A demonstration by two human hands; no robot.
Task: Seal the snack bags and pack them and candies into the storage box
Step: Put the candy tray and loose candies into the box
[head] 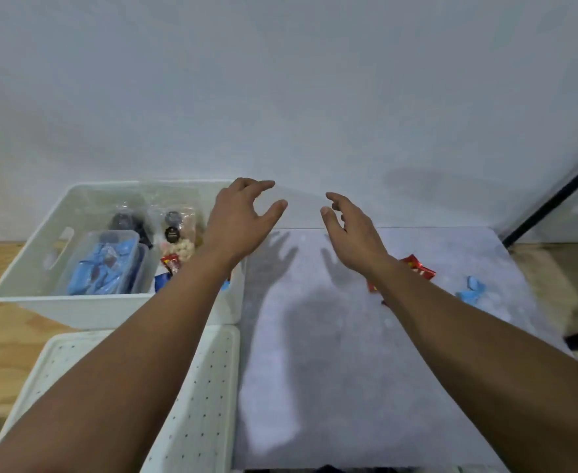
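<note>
The white storage box [31, 285] stands at the left on the table. Inside it lie a clear tub of blue candies [101, 264], clear snack bags [178, 233] with dark clips, and a red candy [171, 262]. My left hand [238, 220] hovers over the box's right rim, fingers apart, holding nothing. My right hand [352, 230] hovers above the grey mat [331, 336], open and empty. A red snack wrapper [417, 266] lies on the mat, partly hidden by my right forearm. A blue candy [471, 290] lies further right.
The box's white dotted lid [205, 387] lies flat in front of the box, under my left forearm. Wooden tabletop [4, 336] shows at the left. A white wall rises behind. A black stand leg [553, 203] slants at the far right.
</note>
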